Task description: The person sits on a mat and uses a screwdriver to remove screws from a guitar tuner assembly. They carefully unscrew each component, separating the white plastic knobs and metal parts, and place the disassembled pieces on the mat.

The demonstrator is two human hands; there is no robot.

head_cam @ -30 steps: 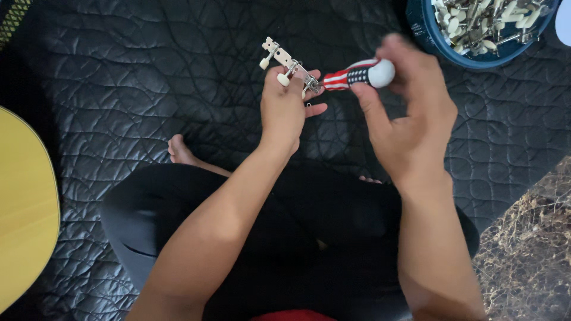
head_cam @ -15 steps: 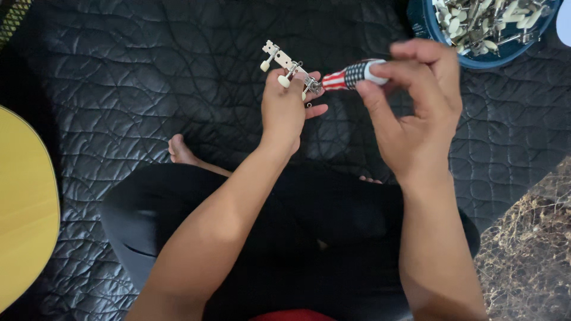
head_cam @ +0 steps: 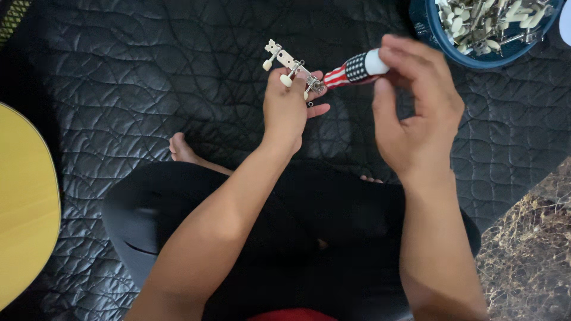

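The left hand (head_cam: 289,107) is closed around a strip of metal guitar tuning machines with cream-coloured knobs (head_cam: 288,64), holding it up in front of the person with the strip slanting up and to the left; two knobs stick out beyond the fingers, and the lower end of the strip sits against the thumb side of the hand. The right hand (head_cam: 416,113) pinches the white end cap of a short screwdriver with a red-and-white striped, blue-patterned handle (head_cam: 354,68) between fingertips and thumb, the other fingers loosely curled; the tool lies nearly level, its tip meeting the lower end of the strip, though the exact contact is too small to make out.

The grip on the screwdriver looks light and sits only at the far end, so the tip could, I judge, slip off the small fastener and jab the left fingers that lie just beside it; a small dark ring or screw (head_cam: 310,103) seems to sit by those fingers, and it could drop and be hard to find against the dark cloth below; the strip is held in the air with no support, so it may twist under pressure.

Beneath lies a black quilted mat (head_cam: 148,83); the person sits cross-legged on it, a bare foot (head_cam: 180,148) showing. A blue round bowl heaped with similar pale-knobbed metal parts (head_cam: 485,27) stands at the upper right, well apart from the hands; a yellow guitar body (head_cam: 24,208) rests at the left edge; dry, straw-strewn ground (head_cam: 529,255) shows at the lower right.
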